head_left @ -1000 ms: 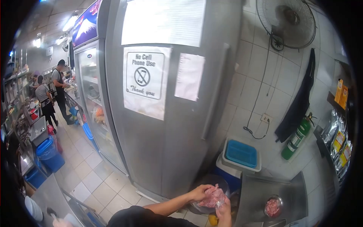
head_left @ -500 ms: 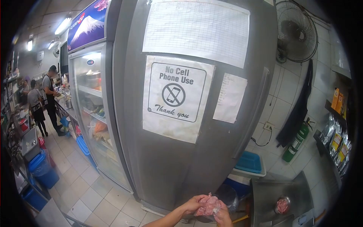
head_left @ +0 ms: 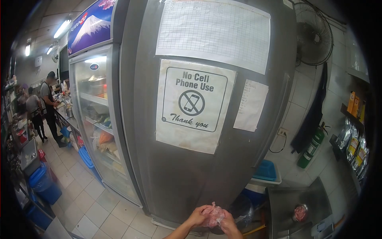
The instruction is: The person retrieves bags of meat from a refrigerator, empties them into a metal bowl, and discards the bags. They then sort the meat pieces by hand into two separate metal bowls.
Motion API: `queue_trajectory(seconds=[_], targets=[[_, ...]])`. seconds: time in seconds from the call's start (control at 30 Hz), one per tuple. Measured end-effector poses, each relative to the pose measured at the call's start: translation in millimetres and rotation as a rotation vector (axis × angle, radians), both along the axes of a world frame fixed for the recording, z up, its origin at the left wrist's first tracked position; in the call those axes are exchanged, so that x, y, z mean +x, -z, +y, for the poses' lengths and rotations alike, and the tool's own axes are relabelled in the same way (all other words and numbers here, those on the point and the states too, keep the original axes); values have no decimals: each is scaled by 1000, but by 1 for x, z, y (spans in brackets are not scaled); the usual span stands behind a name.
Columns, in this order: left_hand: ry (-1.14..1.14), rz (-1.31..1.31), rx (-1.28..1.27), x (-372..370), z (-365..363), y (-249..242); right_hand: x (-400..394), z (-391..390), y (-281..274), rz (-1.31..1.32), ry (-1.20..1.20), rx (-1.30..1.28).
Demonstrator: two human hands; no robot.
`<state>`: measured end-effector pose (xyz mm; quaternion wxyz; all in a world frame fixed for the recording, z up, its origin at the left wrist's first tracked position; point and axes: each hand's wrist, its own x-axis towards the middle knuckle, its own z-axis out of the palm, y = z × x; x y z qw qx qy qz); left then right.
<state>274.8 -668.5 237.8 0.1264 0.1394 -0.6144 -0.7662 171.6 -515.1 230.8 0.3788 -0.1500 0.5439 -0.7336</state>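
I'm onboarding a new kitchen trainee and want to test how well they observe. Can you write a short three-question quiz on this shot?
1. True or false: both hands are on the clear bag of raw meat.
2. Multiple choice: the metal bowl of meat sits on
A) the floor tiles
B) the steel counter at lower right
C) the blue bin lid
3. What does the large sign on the steel refrigerator forbid?

Key
1. True: left hand and right hand grip it from either side.
2. B
3. Cell phone use.
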Motion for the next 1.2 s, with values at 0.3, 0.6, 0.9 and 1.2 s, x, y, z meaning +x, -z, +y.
queue_trajectory(seconds=[0.3,0.6,0.9,1.2], targets=[[-96,-46,-310,6,-11,10,3,-9,13,83,-50,40],[-89,-83,-261,11,-11,3,21,-11,-22,49,-104,17],[-124,-121,-303,13,-11,0,12,-16,-1,65,-117,88],[-265,-99,-122,9,-11,9,17,-20,-8,140,-91,60]])
